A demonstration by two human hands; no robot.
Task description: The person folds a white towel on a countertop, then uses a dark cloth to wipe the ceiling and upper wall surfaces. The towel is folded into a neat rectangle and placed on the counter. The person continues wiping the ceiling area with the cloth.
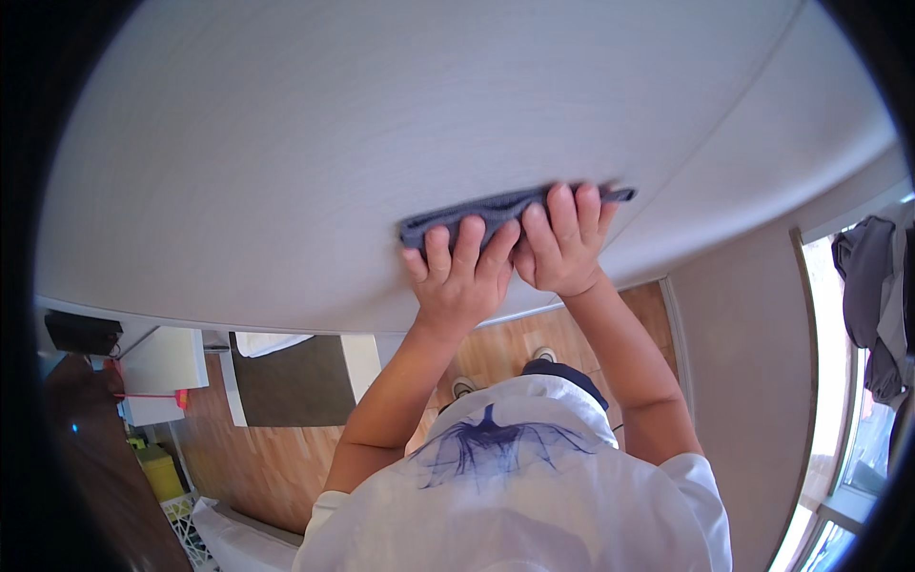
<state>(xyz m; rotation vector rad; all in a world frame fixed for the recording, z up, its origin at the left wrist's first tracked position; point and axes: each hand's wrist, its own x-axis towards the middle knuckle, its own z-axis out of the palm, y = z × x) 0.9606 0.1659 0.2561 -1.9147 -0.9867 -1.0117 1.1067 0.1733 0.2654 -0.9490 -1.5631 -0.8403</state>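
Note:
A folded grey cloth [493, 213] lies flat against a broad pale wall [300, 129], slanting slightly up to the right. The spread fingers of my left hand [463, 275] press on its left part. My right hand [565, 247] presses its right part, and a narrow end of the cloth sticks out beyond those fingers. Both hands are side by side, thumbs close together. The palms and the underside of the cloth are hidden.
A thin vertical seam [715, 125] runs down the wall at right. Further right, dark garments [868, 300] hang by a bright window. Below are a wooden floor [271, 457], a white cabinet [164, 357], a dark panel with white edges [293, 379] and a yellow container [161, 472].

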